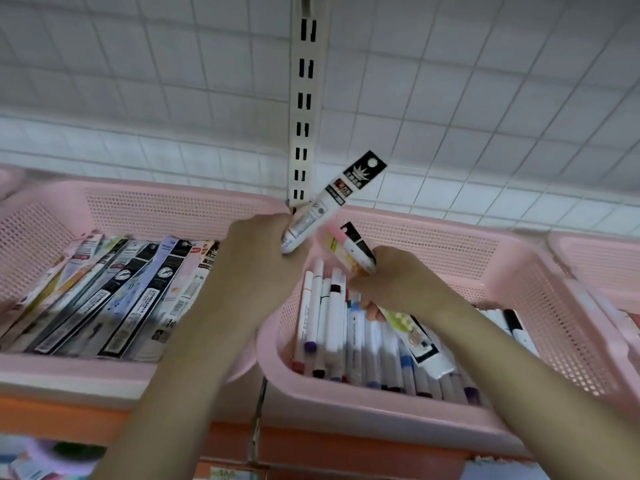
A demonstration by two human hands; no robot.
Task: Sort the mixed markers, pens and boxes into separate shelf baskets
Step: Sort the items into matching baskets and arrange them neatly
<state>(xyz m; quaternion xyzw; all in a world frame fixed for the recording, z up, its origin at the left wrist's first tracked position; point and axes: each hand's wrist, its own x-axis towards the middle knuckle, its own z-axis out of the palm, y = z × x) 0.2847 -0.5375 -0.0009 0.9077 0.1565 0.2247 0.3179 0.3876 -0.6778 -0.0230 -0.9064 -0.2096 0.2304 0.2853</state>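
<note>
I see two pink baskets (554, 306) of matt perforated plastic, the one at nine o'clock (156, 209) filled with glossy printed card packs (104, 299). The markers (332, 320) look smooth white plastic. At twelve o'clock, the slotted upright (304, 98) looks painted metal against a matt wire grid (485, 98).

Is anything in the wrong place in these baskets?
Yes. In the right basket the markers lie in a neat row, but one flat packet lies slantwise on top of them. It looks like the packets in the left basket, so it seems misplaced.
</note>
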